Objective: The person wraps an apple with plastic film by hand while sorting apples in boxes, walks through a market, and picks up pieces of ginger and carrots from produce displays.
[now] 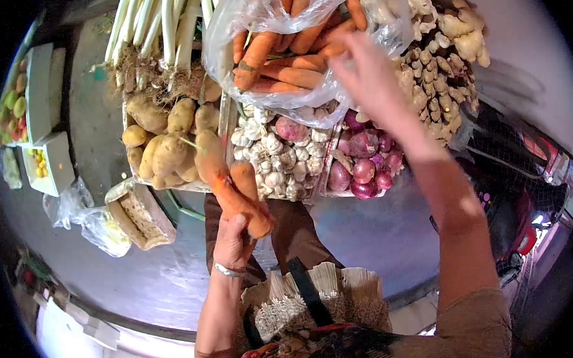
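Observation:
My left hand (pixel 230 239), with a bracelet at its wrist, is closed around the lower ends of carrots (pixel 237 204); at least two show, tilted up and away, and their upper part is blurred. They are held in front of the potatoes (pixel 170 149) and garlic bulbs (pixel 279 157). At the right side of a see-through plastic bag (pixel 221 49) is my right hand (pixel 366 71), smeared by motion, its fingertips over the bag's carrots (pixel 294 71). Whether those fingers grip anything cannot be made out.
Behind the potatoes lie leeks (pixel 155 30) with roots. Red onions (pixel 363 155) sit right of the garlic, and ginger (pixel 437 83) is heaped at the far right. On the floor at left are a foam box (pixel 142 216), plastic bags (pixel 104 230) and fruit boxes (pixel 46 165).

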The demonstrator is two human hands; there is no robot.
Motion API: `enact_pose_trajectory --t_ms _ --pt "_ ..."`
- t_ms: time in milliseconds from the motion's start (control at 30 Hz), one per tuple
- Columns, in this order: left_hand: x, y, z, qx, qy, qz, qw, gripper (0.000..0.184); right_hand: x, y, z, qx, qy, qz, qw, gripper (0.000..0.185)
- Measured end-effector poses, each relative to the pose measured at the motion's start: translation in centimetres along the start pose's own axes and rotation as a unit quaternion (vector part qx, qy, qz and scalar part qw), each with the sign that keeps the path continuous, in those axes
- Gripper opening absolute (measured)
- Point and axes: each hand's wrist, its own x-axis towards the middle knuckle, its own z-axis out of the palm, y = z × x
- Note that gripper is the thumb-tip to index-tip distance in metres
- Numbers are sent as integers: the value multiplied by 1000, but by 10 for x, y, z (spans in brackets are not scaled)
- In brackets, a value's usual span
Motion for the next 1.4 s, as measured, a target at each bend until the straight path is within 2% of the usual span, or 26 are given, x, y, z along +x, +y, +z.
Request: enact_pose_trajectory --t_ms 67,133,200,333,400,433,467,500,533,567,600,667,733,767,833,867,900,967,1000,1067,1133,1167,1233,1267,1333,1400 --pt "-13 -5 -5 10 29 5 1000 73 51 21 -5 -132 1 43 990 39" --pt "-24 -12 -14 20 49 -7 999 76 105 80 16 -250 47 -1 967 47" --pt "-33 -18 -16 14 56 -14 998 75 117 87 20 -266 39 63 961 37" --pt "-41 -29 -15 -15 74 -19 997 72 163 148 49 -334 -62 18 940 31" --pt "-44 -31 -13 -27 75 -18 997 70 176 200 58 -268 64 -58 959 31" --pt "-44 -31 -15 -28 76 -20 997 70 171 205 50 -269 63 -57 960 31" --pt "-44 -30 -16 -28 65 -28 997 70 164 204 35 -39 19 31 999 31" --pt "-42 -29 -17 -29 52 -35 998 70 155 198 15 193 -24 116 974 31" --pt "-40 -28 -15 -28 49 -36 998 70 145 188 -5 413 -63 194 888 31" --pt "-38 -26 -13 -22 57 -25 998 71 129 152 -30 412 -59 197 888 31" --pt "-36 -25 -11 -15 64 -15 998 71 109 95 -57 231 -116 201 945 33" --pt "-34 -21 -4 -9 71 -8 997 70 76 54 -72 44 -170 203 963 34" --pt "-33 -19 -4 -3 79 2 997 70 58 47 -73 -46 -38 51 997 38" --pt "-33 -19 -6 7 76 -2 997 70 53 43 -76 -44 -38 54 997 38" --pt "-34 -19 -11 18 73 -8 997 70 48 31 -85 73 -231 43 969 44" --pt "-34 -20 -13 21 68 -7 997 69 42 21 -83 98 -229 88 965 41" --pt "-33 -21 -14 23 63 -6 998 68 45 17 -78 99 -227 90 965 41" --pt "-32 -24 -17 21 59 -7 998 67 60 17 -67 8 -317 141 938 38" --pt "-32 -26 -18 17 57 -7 998 65 67 42 -42 50 -204 9 978 38" --pt "-32 -31 -15 17 78 -3 997 65 85 65 -12 94 -86 -125 984 37" --pt "-33 -33 -15 19 99 1 995 64 102 54 -1 -127 3 -210 969 34" --pt "-33 -34 -15 13 85 -8 996 64 109 59 9 -126 2 -211 969 34" --pt "-32 -35 -12 7 72 -17 997 63 111 50 20 -10 100 -149 984 36" --pt "-32 -34 -9 11 65 -18 998 64 108 52 14 -9 99 -150 984 36" --pt "-30 -30 0 15 58 -18 998 64 79 -7 -44 -141 3 -67 988 34" --pt "-24 -23 9 12 25 -17 999 66 75 -15 -50 -170 -4 -83 982 35"
